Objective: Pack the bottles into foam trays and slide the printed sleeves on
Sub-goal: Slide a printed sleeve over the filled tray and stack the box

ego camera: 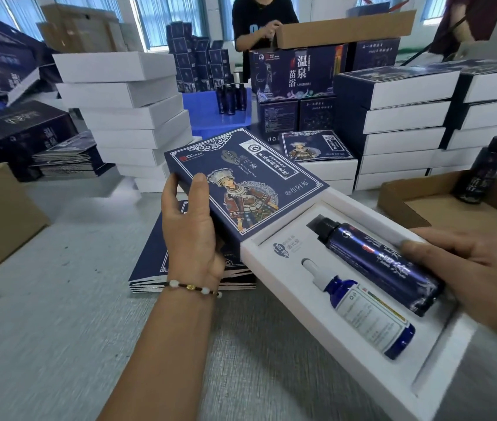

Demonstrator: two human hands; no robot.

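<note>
L hand [191, 235] fingers curled round the printed sleeve [241, 180], thumb on its top face, fingers under the edge. R hand [481, 268] fingers wrapped on the foam tray [326, 314] far side, thumb pressing the dark spray bottle [377, 265]. Sleeve's open end sits over the tray's far end, w/ most of the tray uncovered. Blue dropper bottle [365, 311] lies in the slot beside the spray bottle. Flat sleeves stack [156, 268] on table underneath; white boxes [128, 117] piled behind.

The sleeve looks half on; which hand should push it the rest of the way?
Probably the left hand: it already grips the sleeve at its far end. The right hand steadies the tray and the bottle.
</note>
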